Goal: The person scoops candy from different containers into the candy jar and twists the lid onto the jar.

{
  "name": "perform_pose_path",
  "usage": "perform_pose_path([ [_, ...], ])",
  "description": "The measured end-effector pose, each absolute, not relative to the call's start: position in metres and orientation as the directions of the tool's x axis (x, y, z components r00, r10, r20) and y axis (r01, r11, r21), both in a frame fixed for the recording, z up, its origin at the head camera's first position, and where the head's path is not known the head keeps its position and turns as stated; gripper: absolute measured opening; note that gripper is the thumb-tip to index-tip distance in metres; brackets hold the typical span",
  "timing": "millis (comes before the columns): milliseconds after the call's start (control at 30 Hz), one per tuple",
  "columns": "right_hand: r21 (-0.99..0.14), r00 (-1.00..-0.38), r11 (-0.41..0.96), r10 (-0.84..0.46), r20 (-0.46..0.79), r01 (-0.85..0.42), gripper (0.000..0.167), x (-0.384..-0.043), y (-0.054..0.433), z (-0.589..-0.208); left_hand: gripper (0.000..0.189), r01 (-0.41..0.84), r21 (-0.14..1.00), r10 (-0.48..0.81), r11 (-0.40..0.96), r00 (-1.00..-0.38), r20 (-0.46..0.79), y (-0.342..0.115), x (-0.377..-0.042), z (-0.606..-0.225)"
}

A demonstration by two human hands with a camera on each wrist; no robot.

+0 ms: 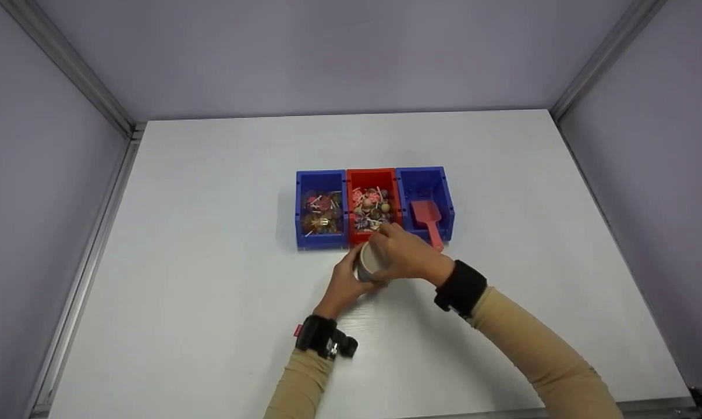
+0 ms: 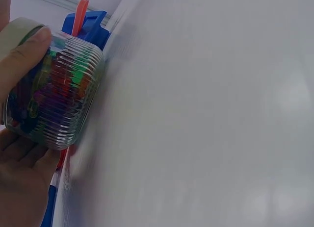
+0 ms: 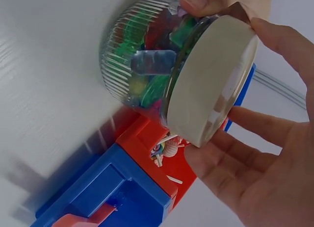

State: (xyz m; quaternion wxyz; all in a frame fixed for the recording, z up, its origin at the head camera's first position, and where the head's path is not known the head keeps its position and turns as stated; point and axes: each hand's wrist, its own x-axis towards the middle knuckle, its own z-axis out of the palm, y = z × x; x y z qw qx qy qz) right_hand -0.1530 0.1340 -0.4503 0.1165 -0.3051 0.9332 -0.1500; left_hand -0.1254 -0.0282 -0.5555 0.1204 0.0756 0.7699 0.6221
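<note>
A clear ribbed jar (image 3: 142, 75) with colourful translucent pieces inside stands on the table in front of the bins. Its cream lid (image 3: 208, 75) covers the mouth. My left hand (image 1: 345, 285) holds the jar around its side, the fingers partly hidden behind it. From the right, my right hand (image 1: 409, 256) grips the lid, with thumb and fingertips spread along its rim. Just beyond the hands is a red bin (image 1: 371, 176) of small lollipops (image 1: 371, 203), its front edge partly covered by the right hand.
Left of the red bin, a blue bin (image 1: 320, 180) holds candies in see-through wrappers (image 1: 322, 212). A second blue bin (image 1: 449, 203) on the right has a pink scoop (image 1: 426, 215), its handle over the front edge. Walls stand behind and beside the white table (image 1: 211, 279).
</note>
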Motion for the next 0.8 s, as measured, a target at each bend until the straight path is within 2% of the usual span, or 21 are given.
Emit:
perform_pose_path([
  [167, -0.289, -0.847, 0.838, -0.514, -0.134, -0.463, 0.067, -0.148, 0.129, -0.451, 0.093, -0.066, 0.973, 0.267, 0.223, -0.955, -0.126, -0.029, -0.125, -0.557],
  [333, -0.255, -0.853, 0.861, -0.490, -0.182, -0.440, 0.074, -0.147, 0.127, -0.449, 0.095, -0.101, 0.963, 0.272, 0.252, -0.947, -0.170, -0.030, -0.125, -0.555],
  [467, -0.273, -0.808, 0.831, -0.545, -0.226, -0.484, 0.087, -0.151, 0.131, -0.448, 0.093, -0.056, 0.966, 0.278, 0.253, -0.952, -0.128, -0.029, -0.125, -0.557],
  [567, -0.289, -0.749, 0.769, -0.631, -0.202, -0.569, 0.094, -0.154, 0.135, -0.449, 0.093, -0.041, 0.969, 0.282, 0.243, -0.953, -0.111, -0.029, -0.125, -0.557],
  [667, -0.312, -0.697, 0.714, -0.692, -0.184, -0.626, 0.093, -0.156, 0.138, -0.449, 0.094, -0.044, 0.971, 0.283, 0.234, -0.953, -0.112, -0.029, -0.125, -0.557],
  [800, -0.337, -0.665, 0.684, -0.722, -0.191, -0.647, 0.083, -0.159, 0.139, -0.450, 0.095, -0.036, 0.973, 0.283, 0.229, -0.954, -0.102, -0.030, -0.125, -0.557],
])
